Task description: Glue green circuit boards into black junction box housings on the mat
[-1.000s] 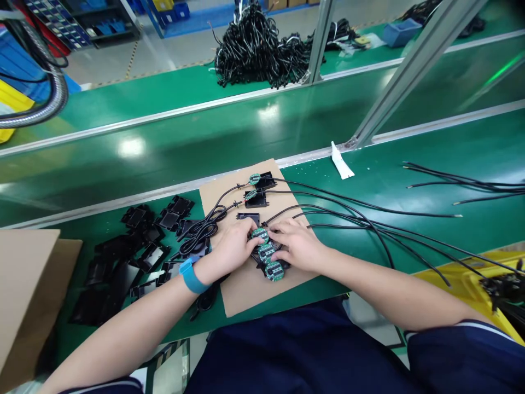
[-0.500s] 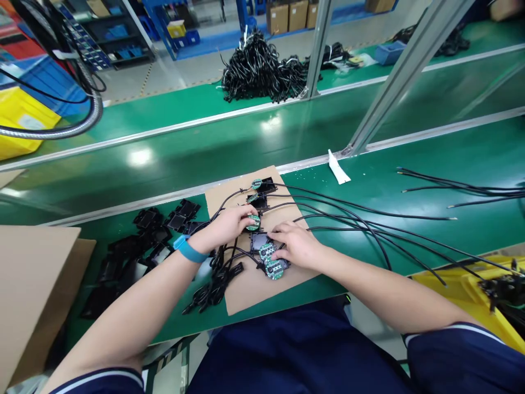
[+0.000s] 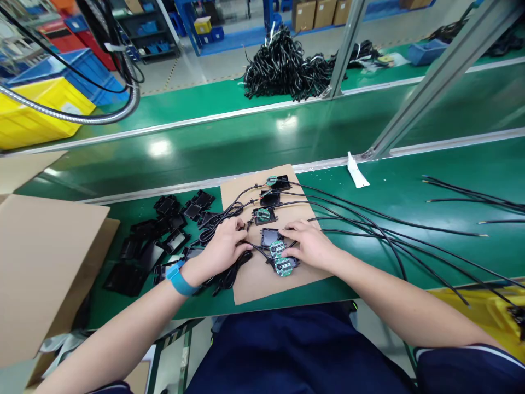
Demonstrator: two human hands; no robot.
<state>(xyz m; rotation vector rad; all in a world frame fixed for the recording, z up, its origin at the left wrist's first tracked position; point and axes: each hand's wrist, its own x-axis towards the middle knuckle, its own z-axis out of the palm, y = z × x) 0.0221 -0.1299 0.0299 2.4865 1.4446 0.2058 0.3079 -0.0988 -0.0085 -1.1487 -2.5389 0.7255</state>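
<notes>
My left hand (image 3: 225, 244) is closed, thumb and fingers pinching a black cable (image 3: 257, 247) left of the lowest parts. My right hand (image 3: 307, 243) curls from the other side, its thumb at the edge of a round green circuit board (image 3: 278, 249) and its forefinger by an open black plastic housing (image 3: 270, 237). A second green board (image 3: 284, 267) overlaps just below. Farther up, another board (image 3: 263, 215) lies in its housing. Two more housings, one with a board (image 3: 272, 180) beside it, lie above on the cardboard sheet (image 3: 246, 290).
Loose black housings (image 3: 143, 241) are heaped left, near a cardboard box (image 3: 49, 262). Cables (image 3: 369, 219) trail right across the green bench. A white tube (image 3: 356, 171) lies by the metal post (image 3: 381, 137). Behind the divider sits a cable pile (image 3: 283, 68). A yellow bin (image 3: 471, 314) stands lower right.
My left hand has let go of the third board, now lying in its housing, and moved down to a cable by the lower boards. My right hand stays there. The view has shifted left.
</notes>
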